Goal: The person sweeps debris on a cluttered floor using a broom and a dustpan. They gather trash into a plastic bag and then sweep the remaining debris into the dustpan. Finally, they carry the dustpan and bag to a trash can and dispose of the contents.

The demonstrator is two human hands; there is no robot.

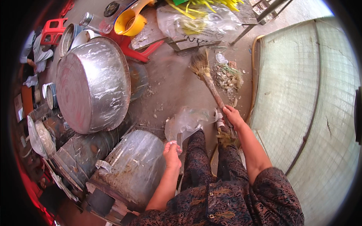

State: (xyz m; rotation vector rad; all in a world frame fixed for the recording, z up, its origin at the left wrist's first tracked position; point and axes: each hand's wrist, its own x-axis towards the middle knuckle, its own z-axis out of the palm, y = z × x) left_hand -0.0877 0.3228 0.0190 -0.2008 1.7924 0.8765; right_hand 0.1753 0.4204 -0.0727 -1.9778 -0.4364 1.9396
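Note:
My right hand [232, 116] grips the handle of a straw hand broom [201, 63], whose bristles point away from me over the dirty floor. In my left hand [172, 154] is a clear plastic bag [181, 124], pinched at one end and hanging loose towards my right leg. Just right of the broom lies a heap of swept debris [227, 76] with pale scraps and green strands in it. A crumpled piece of clear plastic [221, 58] rests at the far end of the heap.
A large dented aluminium pot [104, 82] and a metal drum [135, 166] stand at my left. A plastic-wrapped bundle [195, 25], a yellow dipper [130, 22] and a red stool [138, 53] are ahead. Translucent sheeting [288, 84] borders the right. Another person [41, 52] is at far left.

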